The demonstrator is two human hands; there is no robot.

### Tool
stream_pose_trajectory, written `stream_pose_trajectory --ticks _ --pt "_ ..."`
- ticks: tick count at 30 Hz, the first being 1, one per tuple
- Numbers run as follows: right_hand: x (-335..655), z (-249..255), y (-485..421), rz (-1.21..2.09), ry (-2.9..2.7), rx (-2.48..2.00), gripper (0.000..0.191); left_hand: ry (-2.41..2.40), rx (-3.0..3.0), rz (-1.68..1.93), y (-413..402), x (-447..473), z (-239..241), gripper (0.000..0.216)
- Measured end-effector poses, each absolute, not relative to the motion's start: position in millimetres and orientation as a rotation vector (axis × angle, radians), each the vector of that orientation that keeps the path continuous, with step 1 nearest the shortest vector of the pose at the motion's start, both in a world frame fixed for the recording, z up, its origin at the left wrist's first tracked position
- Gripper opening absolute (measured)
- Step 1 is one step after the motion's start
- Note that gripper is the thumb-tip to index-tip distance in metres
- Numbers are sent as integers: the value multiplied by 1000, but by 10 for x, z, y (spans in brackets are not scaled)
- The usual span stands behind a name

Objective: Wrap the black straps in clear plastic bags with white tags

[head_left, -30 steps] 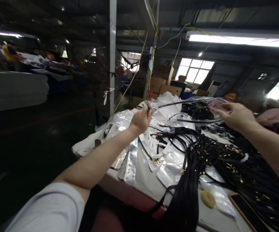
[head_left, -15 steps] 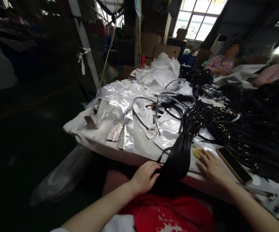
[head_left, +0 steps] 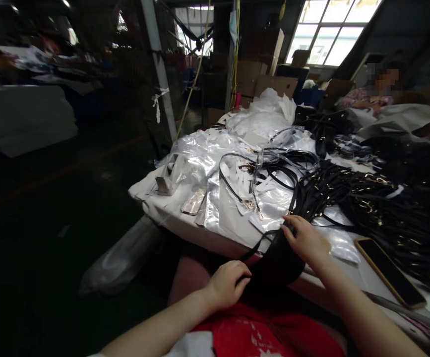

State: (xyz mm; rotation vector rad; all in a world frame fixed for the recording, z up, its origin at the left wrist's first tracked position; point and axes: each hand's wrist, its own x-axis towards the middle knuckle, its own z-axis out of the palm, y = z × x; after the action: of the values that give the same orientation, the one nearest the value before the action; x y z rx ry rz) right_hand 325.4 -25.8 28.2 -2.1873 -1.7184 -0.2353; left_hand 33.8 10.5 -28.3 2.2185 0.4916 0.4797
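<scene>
A bundle of black straps with gold-coloured clasps lies across the table's front edge and hangs down before me. My left hand is closed low at the bundle's left side, where one thin black strap runs to its fingers; the fingertips are partly hidden. My right hand is on the upper part of the bundle, thumb and fingers bent together around straps at the edge. Behind that hand, only a sliver of something yellow shows.
Clear plastic bags and loose straps cover the white tabletop. A phone lies at right, beside a large heap of black straps. One person sits across the table. A metal post stands at the far left corner.
My right hand has left the yellow round object on the table and moved left onto the strap bundle. My left hand stays low beside it. The view has turned left.
</scene>
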Motion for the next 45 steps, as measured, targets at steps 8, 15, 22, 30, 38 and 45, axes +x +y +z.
stream_pose_trajectory --ticks 8,15,22,30,38,45 --pt "3391 138 337 -311 -1605 -2238 42 585 2195 476 78 170 -301 13" --pt "3423 -6 525 -309 -1604 -2244 50 571 2199 451 62 233 -298 13" --pt "3407 121 829 -256 -1430 -2207 52 562 2200 407 68 284 -301 14" --pt "3258 387 698 88 -1236 -2010 35 700 1954 492 164 299 -268 21" --pt "1921 273 -501 793 -1332 -1652 44 636 784 299 575 650 -14 70" --pt "1513 -196 -865 1647 -996 -1252 34 568 1146 313 517 773 316 45"
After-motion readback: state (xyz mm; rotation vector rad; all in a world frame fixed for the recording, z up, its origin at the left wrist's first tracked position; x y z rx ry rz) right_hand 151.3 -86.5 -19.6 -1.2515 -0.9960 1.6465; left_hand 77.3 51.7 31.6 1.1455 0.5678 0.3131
